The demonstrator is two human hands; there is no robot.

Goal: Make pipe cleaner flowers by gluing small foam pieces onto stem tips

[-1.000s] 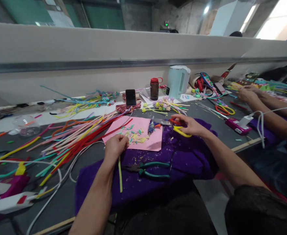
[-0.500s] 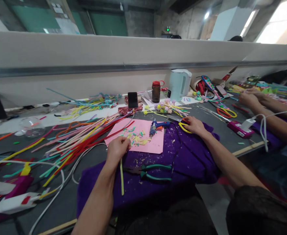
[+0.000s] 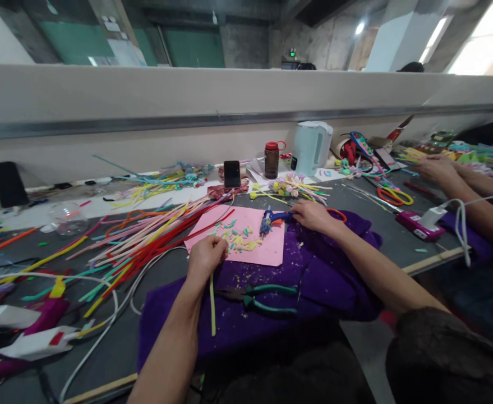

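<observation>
My left hand [image 3: 207, 255] is closed in a pinch on a yellow-green pipe cleaner [image 3: 212, 306], which hangs down toward me. This hand is at the lower left edge of a pink sheet [image 3: 267, 255] strewn with short cut pieces [image 3: 244, 241] in yellow, green and pink. A blue hot glue gun [image 3: 268, 221] lies on the sheet's right side. My right hand [image 3: 311, 216] has its fingers curled at the gun's handle end. Behind that hand, an orange scissors handle [image 3: 337, 213] shows in part. Green-handled pliers [image 3: 267, 297] lie on the purple cloth [image 3: 238, 331].
Many pipe cleaners [image 3: 145, 241] spread to the left, beside a white cable [image 3: 134, 280] and power strips [image 3: 48, 317]. At the back stand a phone [image 3: 231, 174], a brown bottle [image 3: 272, 161] and a kettle [image 3: 309, 147]. Another person's hands [image 3: 437, 168] work at far right.
My right hand has moved left from the scissors to the handle of the glue gun. My left hand still pinches the pipe cleaner. The view has shifted slightly.
</observation>
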